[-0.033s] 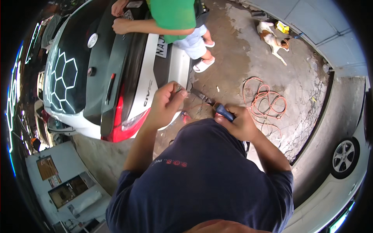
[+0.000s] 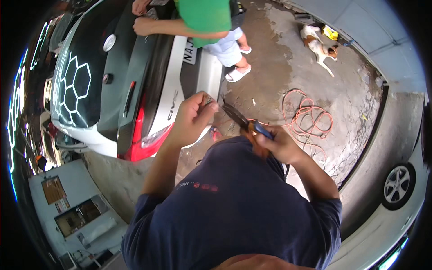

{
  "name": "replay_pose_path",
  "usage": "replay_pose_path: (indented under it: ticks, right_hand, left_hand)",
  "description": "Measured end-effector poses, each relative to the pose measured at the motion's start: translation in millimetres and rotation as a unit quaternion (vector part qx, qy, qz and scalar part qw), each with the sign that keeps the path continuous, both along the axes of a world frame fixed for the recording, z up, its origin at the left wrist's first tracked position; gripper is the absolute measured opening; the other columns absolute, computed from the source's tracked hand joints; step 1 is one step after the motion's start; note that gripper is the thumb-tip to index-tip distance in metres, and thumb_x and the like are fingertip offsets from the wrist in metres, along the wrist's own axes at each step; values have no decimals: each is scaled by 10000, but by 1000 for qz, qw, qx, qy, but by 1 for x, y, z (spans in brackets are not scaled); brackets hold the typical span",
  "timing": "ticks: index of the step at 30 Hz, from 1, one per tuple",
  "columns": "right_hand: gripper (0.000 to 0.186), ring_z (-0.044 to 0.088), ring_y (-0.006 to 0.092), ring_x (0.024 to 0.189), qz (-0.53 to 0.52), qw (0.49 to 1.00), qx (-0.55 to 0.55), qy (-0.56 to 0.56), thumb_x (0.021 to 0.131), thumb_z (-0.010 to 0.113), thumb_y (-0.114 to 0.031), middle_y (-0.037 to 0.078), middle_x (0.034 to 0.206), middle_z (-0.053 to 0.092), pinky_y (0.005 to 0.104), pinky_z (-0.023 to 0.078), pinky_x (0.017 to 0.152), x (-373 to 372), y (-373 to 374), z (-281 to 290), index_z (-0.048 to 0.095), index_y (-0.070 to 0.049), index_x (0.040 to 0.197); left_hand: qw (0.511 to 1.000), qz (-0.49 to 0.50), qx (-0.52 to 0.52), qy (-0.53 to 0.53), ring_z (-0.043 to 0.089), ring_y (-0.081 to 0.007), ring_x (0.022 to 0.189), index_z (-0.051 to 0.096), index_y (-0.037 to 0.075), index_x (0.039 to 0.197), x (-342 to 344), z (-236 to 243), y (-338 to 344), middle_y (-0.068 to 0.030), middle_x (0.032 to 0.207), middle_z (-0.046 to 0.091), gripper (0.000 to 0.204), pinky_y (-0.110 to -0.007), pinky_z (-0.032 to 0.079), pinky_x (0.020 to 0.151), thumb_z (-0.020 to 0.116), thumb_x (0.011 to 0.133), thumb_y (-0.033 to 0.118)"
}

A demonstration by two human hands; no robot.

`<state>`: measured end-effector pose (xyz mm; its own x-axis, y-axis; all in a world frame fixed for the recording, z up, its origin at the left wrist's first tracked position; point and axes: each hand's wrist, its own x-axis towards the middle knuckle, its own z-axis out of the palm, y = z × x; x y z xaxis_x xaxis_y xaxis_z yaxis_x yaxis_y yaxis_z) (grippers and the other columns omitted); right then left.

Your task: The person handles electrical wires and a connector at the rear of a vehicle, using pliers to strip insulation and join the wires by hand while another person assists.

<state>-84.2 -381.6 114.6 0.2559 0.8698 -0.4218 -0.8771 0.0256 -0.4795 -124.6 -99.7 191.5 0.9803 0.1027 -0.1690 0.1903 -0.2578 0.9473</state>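
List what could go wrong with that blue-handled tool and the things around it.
The tip of the blue-handled tool in the right hand points toward the left hand, so a slip might nick it. The small piece pinched in the left hand could drop. The orange cord looped on the floor might trip someone.

The floor (image 2: 265,76) is hard and gray-brown, with a dark patch on one side and lots of cracks on the other. A long orange cord (image 2: 297,118) lies on it in messy loops. A white and brown dog (image 2: 318,49) lies near the wall, just beside a yellow thing (image 2: 330,33). A tiny white bit (image 2: 254,102) lies there too.
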Motion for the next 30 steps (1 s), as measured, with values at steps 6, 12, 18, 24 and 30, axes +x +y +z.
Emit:
replay_pose_path:
  ticks: [6, 12, 18, 24, 30]
  right_hand:
    - [282, 498, 60, 768, 82, 867, -215, -441, 980, 697, -219, 4, 814, 566, 288, 449, 705, 42, -32, 43, 685, 0, 1158]
    - [315, 595, 215, 897, 165, 778, -314, -519, 990, 665, -265, 137, 930, 619, 382, 476, 838, 69, -5, -30, 652, 25, 1110]
    - [291, 582, 217, 790, 204, 744, -182, -610, 981, 659, -275, 137, 848, 613, 359, 459, 753, 56, 137, 34, 649, 3, 1066]
    - [286, 563, 387, 917, -12, 476, -6, -879, 985, 656, -296, 180, 923, 633, 476, 432, 822, 92, 337, 25, 639, -12, 1004]
    - [210, 572, 386, 926, 3, 298, 43, -953, 960, 646, -248, 150, 939, 628, 498, 436, 822, 109, 432, 26, 650, -44, 1010]
  left_hand:
    - [975, 199, 57, -80, 405, -14, 671, 620, 8, 985, -33, -12, 63, 55, 742, 510, 120, -211, 353, 614, 583, 1032, 112]
    - [912, 276, -291, -81, 408, -108, 633, 609, -8, 1100, -64, -44, 60, -23, 821, 512, 316, -277, 358, 601, 415, 864, 75]
    - [766, 397, -457, -215, 510, -126, 761, 510, 109, 1125, -112, -57, 67, -48, 968, 586, 200, -315, 427, 693, 570, 967, 2]
    - [760, 489, -366, -222, 707, -221, 892, 546, 33, 1118, -153, -62, 92, -92, 1025, 631, 213, -393, 597, 816, 653, 937, -7]
    - [754, 520, -335, -221, 714, -254, 908, 606, 7, 1102, -188, -72, 110, -111, 1060, 654, 243, -402, 603, 840, 704, 882, -30]
